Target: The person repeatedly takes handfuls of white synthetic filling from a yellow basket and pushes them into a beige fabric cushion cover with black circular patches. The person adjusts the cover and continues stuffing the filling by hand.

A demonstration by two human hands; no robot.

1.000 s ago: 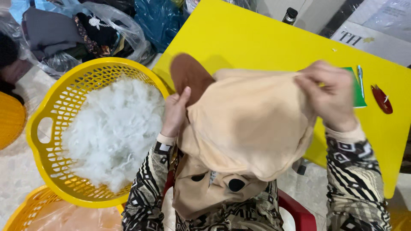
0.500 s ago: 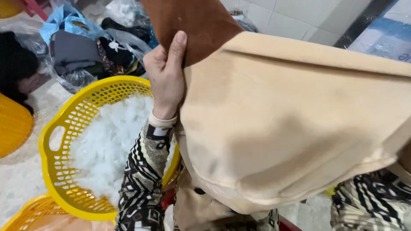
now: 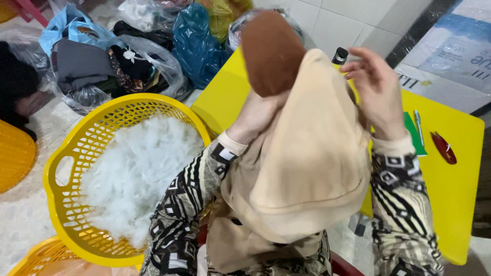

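I hold up a beige plush toy skin [image 3: 307, 168] with a brown rounded part [image 3: 270, 51] at its top. My left hand [image 3: 255, 115] grips the fabric from the left, just under the brown part. My right hand [image 3: 376, 92] is at the upper right edge of the beige cloth, fingers spread and curled; the thumb side touches the fabric. The lower part of the skin, with small dark buttons, hangs over my lap. Both arms wear black-and-white patterned sleeves.
A yellow basket [image 3: 61, 168] of white stuffing fibre [image 3: 135, 174] stands at my left. A yellow table [image 3: 455, 194] carries a green card, a pen and a red snipper [image 3: 444, 147]. Plastic bags of cloth [image 3: 97, 61] lie behind; another yellow basket [image 3: 15, 153] sits far left.
The plush skin has dropped lower and narrowed in view. My left hand shifted from the fabric's left edge to under the brown part, and my right hand came into sight.
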